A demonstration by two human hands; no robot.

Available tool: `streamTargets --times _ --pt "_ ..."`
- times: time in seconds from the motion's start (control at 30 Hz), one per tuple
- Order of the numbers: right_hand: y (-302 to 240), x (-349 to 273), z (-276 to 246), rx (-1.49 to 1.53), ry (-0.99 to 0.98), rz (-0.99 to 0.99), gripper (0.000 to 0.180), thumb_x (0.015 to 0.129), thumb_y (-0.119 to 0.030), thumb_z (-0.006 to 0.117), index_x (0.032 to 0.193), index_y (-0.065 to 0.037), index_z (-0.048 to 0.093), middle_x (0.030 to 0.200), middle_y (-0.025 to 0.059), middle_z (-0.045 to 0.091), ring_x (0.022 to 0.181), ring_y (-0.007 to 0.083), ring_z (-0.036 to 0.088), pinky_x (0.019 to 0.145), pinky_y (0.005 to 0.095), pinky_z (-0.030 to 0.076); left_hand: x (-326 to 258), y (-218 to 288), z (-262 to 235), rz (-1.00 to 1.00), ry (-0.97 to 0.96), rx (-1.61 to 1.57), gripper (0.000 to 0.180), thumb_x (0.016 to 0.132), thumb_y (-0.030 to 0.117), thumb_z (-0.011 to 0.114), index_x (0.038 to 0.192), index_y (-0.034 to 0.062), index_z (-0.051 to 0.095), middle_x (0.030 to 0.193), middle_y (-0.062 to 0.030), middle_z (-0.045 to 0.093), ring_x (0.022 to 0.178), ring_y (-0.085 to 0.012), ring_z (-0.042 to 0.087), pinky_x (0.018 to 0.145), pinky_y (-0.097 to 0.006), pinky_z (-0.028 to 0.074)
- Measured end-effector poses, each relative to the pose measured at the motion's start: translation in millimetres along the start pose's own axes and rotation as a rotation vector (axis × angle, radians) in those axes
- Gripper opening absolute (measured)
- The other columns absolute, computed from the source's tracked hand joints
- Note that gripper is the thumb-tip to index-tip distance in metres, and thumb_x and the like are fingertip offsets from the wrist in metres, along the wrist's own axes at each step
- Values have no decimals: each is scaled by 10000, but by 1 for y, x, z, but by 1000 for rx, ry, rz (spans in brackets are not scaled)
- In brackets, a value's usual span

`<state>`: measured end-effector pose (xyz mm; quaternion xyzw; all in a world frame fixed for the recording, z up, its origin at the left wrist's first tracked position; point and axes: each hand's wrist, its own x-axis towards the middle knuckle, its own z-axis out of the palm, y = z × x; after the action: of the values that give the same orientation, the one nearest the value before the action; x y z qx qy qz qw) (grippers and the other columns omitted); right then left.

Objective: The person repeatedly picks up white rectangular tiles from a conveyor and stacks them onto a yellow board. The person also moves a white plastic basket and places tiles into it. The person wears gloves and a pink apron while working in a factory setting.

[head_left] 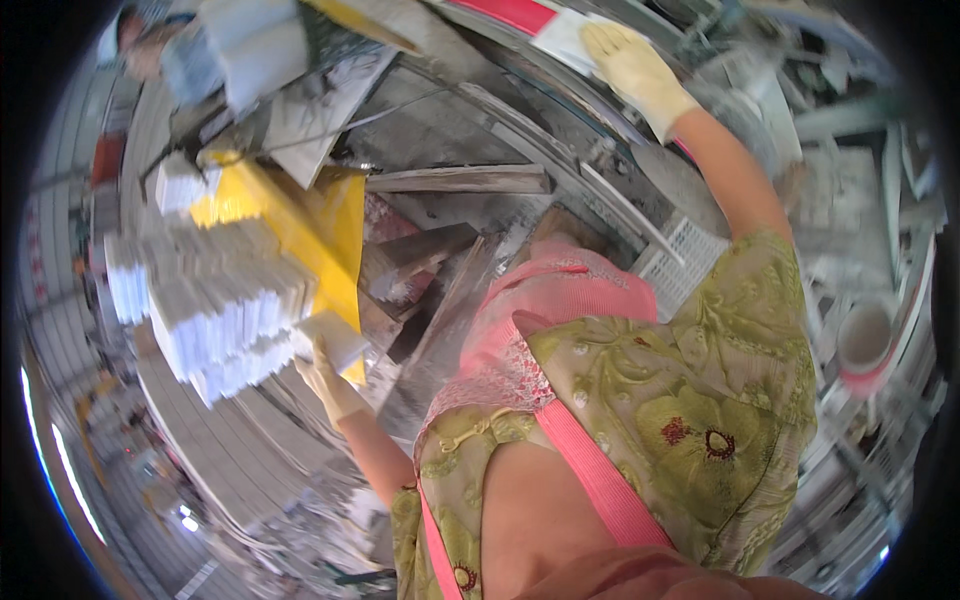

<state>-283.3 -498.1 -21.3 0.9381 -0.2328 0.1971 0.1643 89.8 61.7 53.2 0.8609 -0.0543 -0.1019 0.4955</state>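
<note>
My left hand point(325, 386), in a pale cream glove, grips the edge of a flat white tile point(335, 338). That tile is beside a large stack of white tiles point(230, 290) on my left. My right hand point(632, 75), gloved alike, is stretched out to the far right. Its fingers lie flat over another white tile point(563, 42) at the end of a red strip point(510, 14). The underside of that tile and my right thumb are hidden.
Yellow sheeting point(300, 230) lies behind the stack. Wooden boards point(460, 180) and a metal frame are ahead of me. A white perforated crate point(682, 262) and a round pale container point(865, 335) stand on the right. Another person point(150, 50) is at far left.
</note>
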Motion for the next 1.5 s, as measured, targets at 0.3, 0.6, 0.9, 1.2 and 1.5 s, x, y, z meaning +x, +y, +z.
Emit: streamTargets --times 0.3,0.6,0.9,1.2,1.5 --pt "1 33 20 326 -89 -201 604 870 -18 593 1466 -42 498 1516 170 482 1442 305 412 1238 391 276 -23 13 6 136 247 17 578 777 289 815 1268 89 583 1119 -83 653 1031 -221 653 870 -371 532" --pt "12 54 -8 309 -406 164 488 968 -144 578 1432 -36 471 1360 228 556 1228 343 558 1053 433 430 12 -15 8 -42 269 596 738 628 584 842 1076 16 697 969 -206 699 893 -346 683 787 -449 546" --pt "-198 115 -117 1524 -336 389 442 1048 -366 563 1240 29 615 1091 74 668 975 158 613 869 329 487 -9 -19 8 273 329 627 640 784 624 736 918 0 701 710 -178 671 655 -335 660 593 -442 521" --pt "-502 102 -131 1862 -284 234 384 1027 -284 601 1164 71 649 1043 112 689 917 176 625 837 343 507 -17 10 -5 -17 253 399 646 770 596 754 1076 29 714 965 -201 738 868 -373 718 769 -459 565" --pt "-534 111 -90 1474 -346 61 420 1048 -347 533 1162 37 660 1017 151 716 913 253 678 817 368 513 -11 17 -15 -64 76 371 665 851 652 627 1015 15 730 1009 -202 738 926 -367 713 793 -461 554"
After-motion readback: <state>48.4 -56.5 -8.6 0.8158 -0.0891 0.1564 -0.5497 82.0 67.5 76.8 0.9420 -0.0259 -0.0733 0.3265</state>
